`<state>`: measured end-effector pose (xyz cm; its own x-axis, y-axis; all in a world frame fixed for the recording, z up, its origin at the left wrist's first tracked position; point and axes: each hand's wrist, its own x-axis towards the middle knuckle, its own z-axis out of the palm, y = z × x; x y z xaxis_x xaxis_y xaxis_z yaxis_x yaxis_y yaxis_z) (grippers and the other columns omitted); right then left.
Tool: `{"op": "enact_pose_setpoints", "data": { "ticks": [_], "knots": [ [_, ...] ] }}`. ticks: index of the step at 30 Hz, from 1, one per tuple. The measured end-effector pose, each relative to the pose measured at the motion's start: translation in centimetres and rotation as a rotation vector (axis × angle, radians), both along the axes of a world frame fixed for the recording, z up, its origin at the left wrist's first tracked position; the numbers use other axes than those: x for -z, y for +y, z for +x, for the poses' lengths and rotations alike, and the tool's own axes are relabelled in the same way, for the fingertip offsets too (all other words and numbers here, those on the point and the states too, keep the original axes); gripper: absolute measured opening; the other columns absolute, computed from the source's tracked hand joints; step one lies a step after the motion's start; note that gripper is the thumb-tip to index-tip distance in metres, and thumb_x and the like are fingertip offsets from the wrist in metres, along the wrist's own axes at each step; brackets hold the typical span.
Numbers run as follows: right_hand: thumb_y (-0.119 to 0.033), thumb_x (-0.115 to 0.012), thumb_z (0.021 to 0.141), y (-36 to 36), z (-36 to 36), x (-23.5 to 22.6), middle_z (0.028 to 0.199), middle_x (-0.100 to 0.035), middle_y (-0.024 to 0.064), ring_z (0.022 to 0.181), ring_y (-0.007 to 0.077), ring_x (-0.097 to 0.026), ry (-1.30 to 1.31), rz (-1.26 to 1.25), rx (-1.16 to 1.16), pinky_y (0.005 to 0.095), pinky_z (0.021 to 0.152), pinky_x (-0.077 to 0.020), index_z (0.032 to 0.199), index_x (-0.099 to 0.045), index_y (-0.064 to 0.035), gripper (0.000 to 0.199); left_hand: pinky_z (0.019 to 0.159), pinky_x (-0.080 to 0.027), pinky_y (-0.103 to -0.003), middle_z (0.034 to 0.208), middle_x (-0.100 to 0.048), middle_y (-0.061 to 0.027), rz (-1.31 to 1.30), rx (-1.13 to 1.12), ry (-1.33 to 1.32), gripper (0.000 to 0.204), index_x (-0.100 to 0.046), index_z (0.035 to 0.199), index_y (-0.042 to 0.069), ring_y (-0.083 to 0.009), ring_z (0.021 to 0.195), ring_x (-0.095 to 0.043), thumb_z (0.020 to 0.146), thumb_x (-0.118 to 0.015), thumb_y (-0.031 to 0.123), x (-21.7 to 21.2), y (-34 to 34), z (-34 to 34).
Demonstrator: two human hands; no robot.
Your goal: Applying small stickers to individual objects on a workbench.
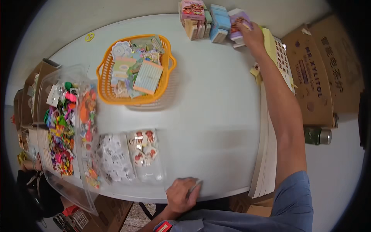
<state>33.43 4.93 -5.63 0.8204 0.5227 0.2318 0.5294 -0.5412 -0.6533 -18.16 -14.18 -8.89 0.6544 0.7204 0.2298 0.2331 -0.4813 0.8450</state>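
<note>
My right arm stretches to the far right of the table. There my right hand grips the top of a small purple box with a printed picture, the fingers bent over it. Beside that box stand stacked blue packs and a pile topped by a pink box. At the near table edge rests my left hand, its fingers curled. A thin greyish edge shows by its thumb and forefinger, too small to name.
An orange basket holds notepads and stickers. On the left, a clear bin contains colourful trinkets; next to it a clear divided tray holds white pieces and stickers. Long pale strips, cartons and a green bottle are right. Another person's hand appears far left.
</note>
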Motion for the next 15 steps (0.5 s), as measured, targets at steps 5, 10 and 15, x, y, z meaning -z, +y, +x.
{"op": "enact_pose_setpoints", "data": {
  "ticks": [5,10,15],
  "knots": [
    [-0.051,-0.058,0.098,4.4,0.3,3.4,0.136,-0.061,0.0216,0.128,0.0268,-0.056,0.322,0.39,-0.277,0.034,0.111,-0.0385,0.141,-0.054,0.004,0.07,0.059,-0.053,-0.034,0.087,-0.071,-0.0113,-0.064,-0.046,-0.04,0.024,-0.068,0.093,0.005,-0.0283,0.068,-0.067,0.074,-0.079,-0.004,0.5,0.3,0.3],
    [-0.049,-0.063,0.098,3.3,-3.2,0.8,0.141,-0.057,0.0182,0.131,0.0275,-0.052,0.324,0.405,-0.123,0.0341,0.113,-0.0368,0.142,-0.051,0.0022,0.068,0.06,-0.055,-0.034,0.087,-0.07,-0.0096,-0.054,-0.083,0.026,0.024,-0.067,0.092,0.005,-0.0271,0.071,-0.068,0.074,-0.079,-0.004,-0.1,0.5,0.6],
    [-0.05,-0.075,0.088,8.1,-9.7,-4.5,0.149,-0.045,0.0188,0.133,0.0343,-0.048,-0.552,0.243,-0.506,0.0446,0.11,-0.0395,0.146,-0.046,-0.0028,0.081,0.06,-0.054,-0.032,0.087,-0.07,-0.0046,-0.008,-0.102,0.097,0.017,-0.069,0.087,0.008,-0.0224,0.07,-0.066,0.075,-0.079,0.001,-0.2,0.5,1.1]
  ]
}}
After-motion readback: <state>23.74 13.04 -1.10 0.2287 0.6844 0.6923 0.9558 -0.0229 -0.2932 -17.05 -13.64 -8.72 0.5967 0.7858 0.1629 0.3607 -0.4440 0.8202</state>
